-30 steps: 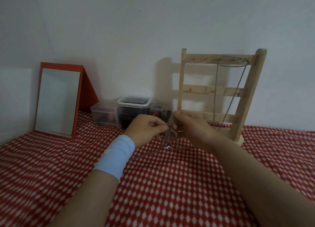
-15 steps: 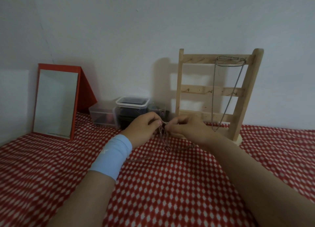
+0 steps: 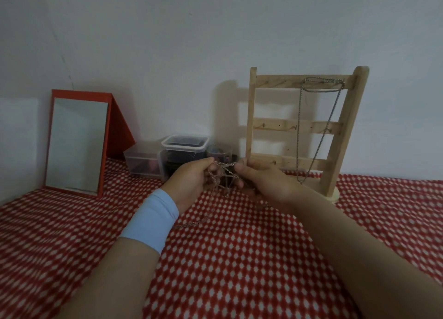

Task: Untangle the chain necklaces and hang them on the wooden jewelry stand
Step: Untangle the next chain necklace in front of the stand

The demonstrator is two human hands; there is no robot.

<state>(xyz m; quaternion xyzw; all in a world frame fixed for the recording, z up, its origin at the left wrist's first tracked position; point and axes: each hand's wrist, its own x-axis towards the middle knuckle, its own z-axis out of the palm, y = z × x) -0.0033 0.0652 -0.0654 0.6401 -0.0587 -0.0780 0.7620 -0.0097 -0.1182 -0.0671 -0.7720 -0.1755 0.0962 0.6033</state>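
- Since a second ago I see both hands parted, stretching a short chain run left-to-right.
- Wooden jewelry stand, one necklace hung, stands far right, nearer my right hand.
- Left hand and right pinch the tangled chains shut above the surface.

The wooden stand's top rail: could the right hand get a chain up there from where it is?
Probably yes. The right hand sits just in front of the wooden stand, nothing between, but it's pinching the tangled chain.
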